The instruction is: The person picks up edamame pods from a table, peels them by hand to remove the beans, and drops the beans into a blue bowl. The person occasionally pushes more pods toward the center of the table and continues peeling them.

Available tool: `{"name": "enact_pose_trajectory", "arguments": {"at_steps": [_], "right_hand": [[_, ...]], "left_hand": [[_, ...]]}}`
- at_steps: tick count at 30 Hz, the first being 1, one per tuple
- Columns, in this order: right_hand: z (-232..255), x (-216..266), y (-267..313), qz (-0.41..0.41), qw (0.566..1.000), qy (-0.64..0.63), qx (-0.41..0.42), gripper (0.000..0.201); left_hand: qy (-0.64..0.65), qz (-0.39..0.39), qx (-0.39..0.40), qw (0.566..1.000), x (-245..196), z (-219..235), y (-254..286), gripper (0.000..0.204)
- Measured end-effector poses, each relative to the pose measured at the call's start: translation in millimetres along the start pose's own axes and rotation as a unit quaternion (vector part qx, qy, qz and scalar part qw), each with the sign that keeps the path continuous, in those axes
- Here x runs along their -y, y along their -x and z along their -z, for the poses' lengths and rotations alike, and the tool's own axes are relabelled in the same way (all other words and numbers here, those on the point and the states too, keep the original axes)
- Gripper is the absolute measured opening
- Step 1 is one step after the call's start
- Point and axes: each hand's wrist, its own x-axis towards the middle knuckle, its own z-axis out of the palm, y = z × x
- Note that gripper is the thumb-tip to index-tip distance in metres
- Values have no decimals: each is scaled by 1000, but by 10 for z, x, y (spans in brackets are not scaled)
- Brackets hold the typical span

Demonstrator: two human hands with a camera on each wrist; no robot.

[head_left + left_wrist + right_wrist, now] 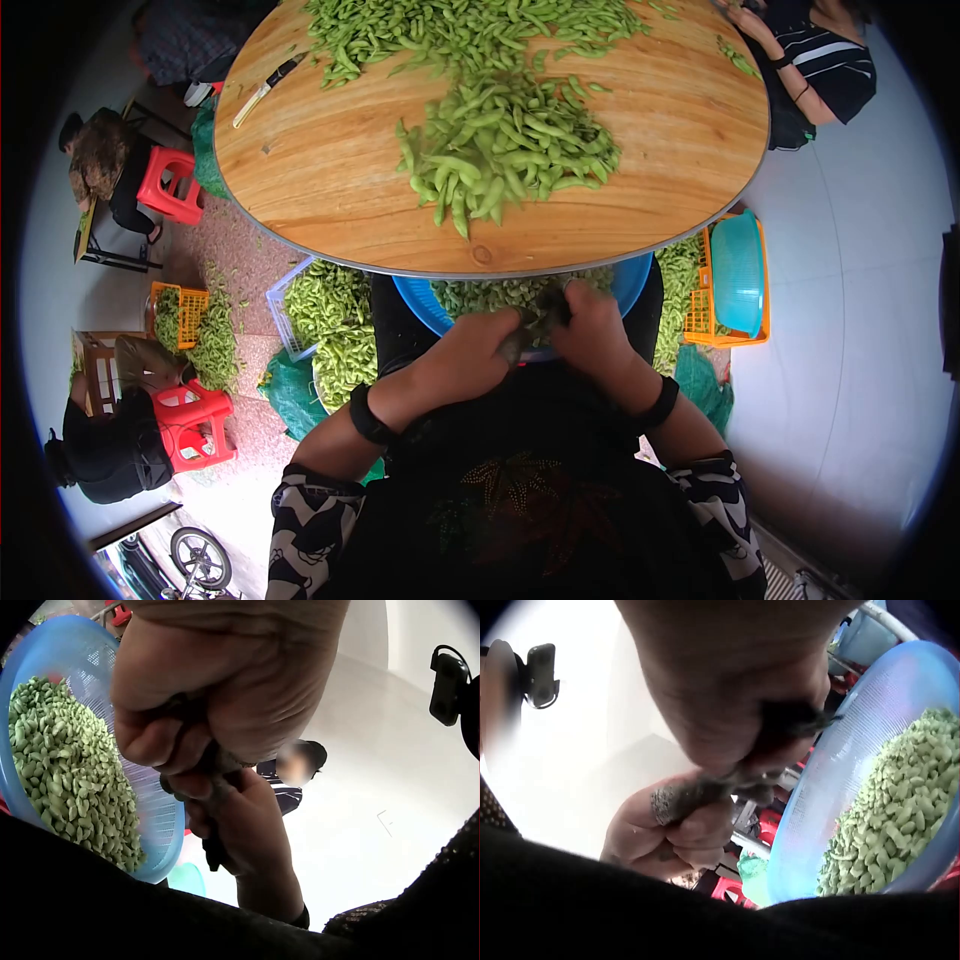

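Close above a blue mesh basket [154,825] of shelled green beans [82,795], my two hands meet. My left hand [468,350] has its fingers curled, its thumb in a grey textured cover [667,804], and pinches a bean pod mostly hidden by the fingers. Right beside it, my right hand [597,330] grips at the same pod; a dark piece [787,724] shows at its fingers, its kind I cannot tell. Bean pods [510,145] lie heaped on the round wooden table [310,200] in front, whose near edge overhangs the basket. A knife [268,90] lies on the table's left.
Crates and bags of pods stand on both sides: a white crate [290,310] at left, an orange crate [762,290] with a teal basket [737,275] at right. Red stools [192,425] and seated people are farther left. Another person [815,60] sits at the table's far right.
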Motion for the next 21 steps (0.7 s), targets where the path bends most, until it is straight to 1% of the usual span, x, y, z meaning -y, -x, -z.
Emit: {"name": "enact_pose_trajectory", "arguments": {"at_steps": [1,2,3,4,5,6,7,8,9,10,11,12,13,14,15,16,17,18,19,20,21], "right_hand": [[32,-27,-9,1,1000,0,-1,22],[87,-72,-12,15,1000,16,22,22],[117,-83,-16,29,998,31,46,23],[121,-64,-7,29,998,30,48,23],[139,-27,7,35,998,46,35,25],[168,20,14,41,997,63,20,30],[217,85,30,41,997,63,20,30],[276,171,55,51,995,83,-2,33],[301,217,67,60,992,103,-25,37],[295,222,59,60,992,103,-25,37],[290,226,43,93,990,99,-46,30],[288,234,32,128,985,95,-67,24],[262,223,23,131,984,97,-69,24],[209,196,13,122,991,21,-44,21],[178,234,-20,113,992,-56,-16,18],[139,306,-48,137,979,-137,-59,14],[198,372,-42,142,979,-137,-57,14],[273,433,-8,8,950,-308,39,13],[316,458,21,-129,868,-461,134,14],[326,444,35,-127,868,-461,137,14],[339,423,37,-133,830,-517,160,13]], "left_hand": [[68,30,-6,997,-75,41,20,17],[136,61,-13,989,-112,66,35,18],[137,62,-15,988,-77,76,42,18],[115,73,-38,990,-14,92,50,16],[92,83,-59,991,26,110,58,15],[91,82,-59,991,23,134,69,15],[75,120,-72,987,8,158,82,13],[58,158,-84,982,-1,164,95,12],[58,158,-83,982,8,150,98,12],[53,125,-106,985,23,122,99,11],[48,91,-130,986,23,97,100,11],[48,89,-130,986,-8,77,96,11],[61,39,-154,985,-57,68,78,9],[73,-11,-178,981,-89,72,63,8],[72,-14,-182,981,-90,75,59,8],[106,-65,-151,981,-82,78,56,8],[140,-116,-120,976,-79,82,53,11],[139,-117,-126,975,-148,118,59,11],[218,-118,-74,966,-271,184,79,10],[295,-119,-20,948,-338,223,92,10],[294,-120,-24,948,-342,226,92,10]]}}
